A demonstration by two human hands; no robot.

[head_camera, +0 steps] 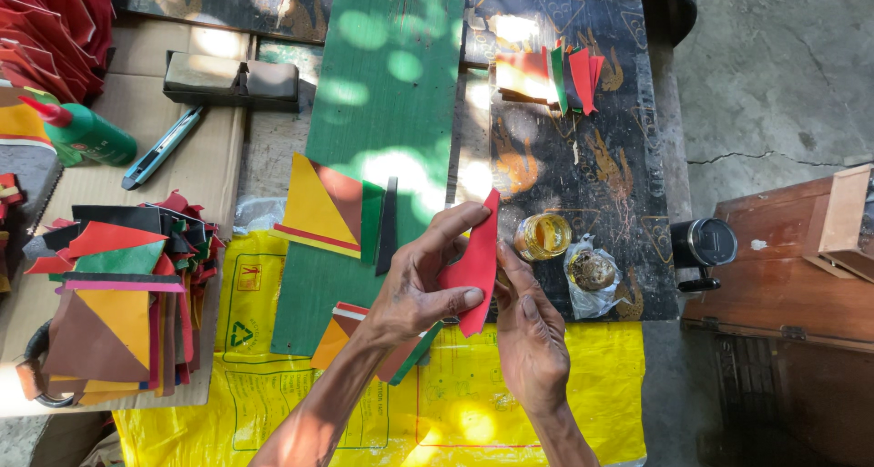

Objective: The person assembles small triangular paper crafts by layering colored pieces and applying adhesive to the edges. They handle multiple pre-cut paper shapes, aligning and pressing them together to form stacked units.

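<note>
Left hand (414, 289) and right hand (528, 340) both pinching a red pointed leather piece (475, 265); small glass jar of yellow glue (542, 237) at 2 o'clock.

Two hands are in the middle of the frame, the left hand (414, 289) and the right hand (528, 335), and together they hold one red piece (477, 262). Right of them stands one open glass jar (542, 237) with yellow content, and beside it lies one small plastic bag (592, 271). At the upper left there is one green bottle (86, 135) and one blue cutter knife (162, 147). One black cup (703, 244) stands at the right. Loose coloured pieces make three heaps: left (118, 294), upper middle (555, 76), upper left corner (55, 25).
</note>
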